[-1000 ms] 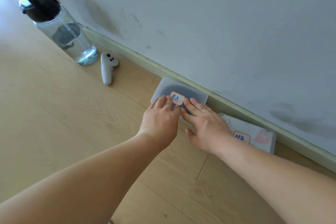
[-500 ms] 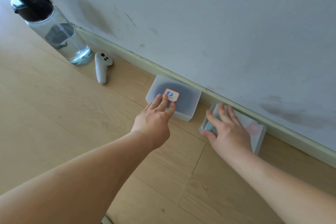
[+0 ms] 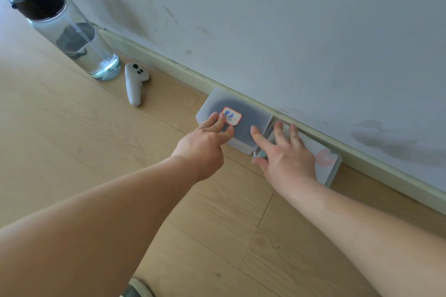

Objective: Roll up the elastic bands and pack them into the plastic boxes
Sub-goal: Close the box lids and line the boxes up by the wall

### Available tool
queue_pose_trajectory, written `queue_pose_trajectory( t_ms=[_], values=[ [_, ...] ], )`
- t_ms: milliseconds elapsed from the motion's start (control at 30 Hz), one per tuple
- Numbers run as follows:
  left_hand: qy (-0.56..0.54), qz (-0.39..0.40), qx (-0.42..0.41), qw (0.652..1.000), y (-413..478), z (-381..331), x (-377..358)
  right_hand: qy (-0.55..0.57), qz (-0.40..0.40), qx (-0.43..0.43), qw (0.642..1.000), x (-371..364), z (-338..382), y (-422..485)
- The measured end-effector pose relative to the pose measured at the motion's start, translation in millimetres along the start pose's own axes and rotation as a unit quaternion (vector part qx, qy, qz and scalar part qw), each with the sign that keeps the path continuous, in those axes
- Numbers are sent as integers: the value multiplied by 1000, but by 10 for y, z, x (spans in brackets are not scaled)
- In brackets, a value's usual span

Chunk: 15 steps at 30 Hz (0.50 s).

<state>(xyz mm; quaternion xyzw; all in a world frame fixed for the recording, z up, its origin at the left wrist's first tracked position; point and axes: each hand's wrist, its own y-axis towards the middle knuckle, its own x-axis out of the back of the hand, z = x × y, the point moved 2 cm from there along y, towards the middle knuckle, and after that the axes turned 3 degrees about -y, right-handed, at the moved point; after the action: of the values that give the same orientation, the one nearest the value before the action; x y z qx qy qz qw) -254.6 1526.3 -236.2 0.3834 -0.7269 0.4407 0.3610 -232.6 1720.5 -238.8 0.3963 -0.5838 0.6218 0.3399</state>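
Two frosted plastic boxes lie closed on the wooden floor against the skirting board. The left box (image 3: 251, 113) shows a dark mass through its lid and carries a red-edged label with blue writing. My left hand (image 3: 205, 144) rests on its near left part, fingers straight, fingertips beside the label. The right box (image 3: 325, 161) shows a pink shape through its lid and sits edge to edge with the left one. My right hand (image 3: 284, 152) lies spread flat over its left half, the forefinger reaching onto the left box. No loose elastic band is in view.
A clear water bottle (image 3: 72, 31) with a black cap stands at the wall on the far left. A white handheld controller (image 3: 135, 82) lies beside it on the floor. The grey wall (image 3: 289, 31) runs diagonally behind the boxes. Bare wooden floor (image 3: 96, 152) extends toward me.
My right hand went from the left box to the right box and slid that box leftward until it meets the left one. My left hand has stayed on the left box.
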Motion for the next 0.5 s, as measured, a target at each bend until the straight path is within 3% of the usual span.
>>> queue_pose_trajectory(
  t_ms=[167,367,500],
  values=[
    [47,29,36,998,75,-208,141,16,26,-4,1000,118,10,-34],
    [120,42,57,990,71,-267,201,166,-52,-6,985,451,-11,-269],
    [105,61,71,990,-45,-295,229,281,-39,-28,958,644,-109,-357]
  ],
)
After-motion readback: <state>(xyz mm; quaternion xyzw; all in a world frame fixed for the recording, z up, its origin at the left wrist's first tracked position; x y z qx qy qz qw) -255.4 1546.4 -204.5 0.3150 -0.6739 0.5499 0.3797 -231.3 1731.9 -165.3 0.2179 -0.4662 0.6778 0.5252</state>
